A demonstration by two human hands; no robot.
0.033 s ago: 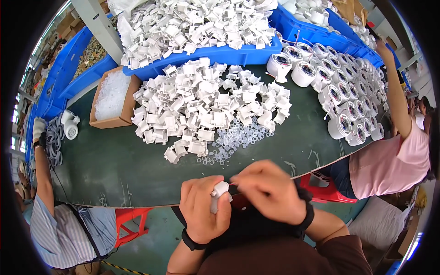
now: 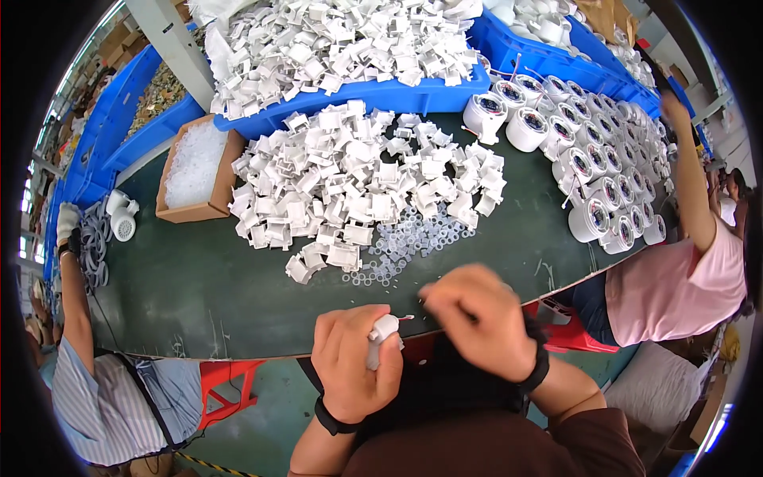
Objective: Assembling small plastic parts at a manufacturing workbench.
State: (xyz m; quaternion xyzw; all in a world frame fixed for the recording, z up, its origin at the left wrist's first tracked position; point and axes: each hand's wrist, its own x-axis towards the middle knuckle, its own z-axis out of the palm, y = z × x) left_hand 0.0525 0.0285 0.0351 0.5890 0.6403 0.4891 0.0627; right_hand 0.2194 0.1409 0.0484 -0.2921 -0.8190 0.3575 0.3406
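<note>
My left hand (image 2: pixel 350 362) is closed round a small white plastic part (image 2: pixel 385 326), held upright just past the table's near edge. A short reddish wire with a pale tip (image 2: pixel 406 317) sticks out of its right side. My fingers hide most of the part. To the right and a little higher, apart from the part, is my right hand (image 2: pixel 485 322). Its fingers are curled with thumb and forefinger together, slightly blurred; what they pinch, if anything, is hidden. Beyond my hands lie small clear rings (image 2: pixel 417 242) and a heap of white plastic brackets (image 2: pixel 318 179).
A blue bin (image 2: pixel 358 95) heaped with brackets stands behind. A cardboard box (image 2: pixel 230 171) of clear pieces is at left, round white housings (image 2: pixel 588 219) at right. Co-workers sit on both sides; one gloved hand (image 2: pixel 68 222) is near grey rings (image 2: pixel 97 246).
My right hand has moved away from the white part, to the right and slightly up, so the wire's tip now shows. My left hand stays in place. The right co-worker's arm has shifted slightly.
</note>
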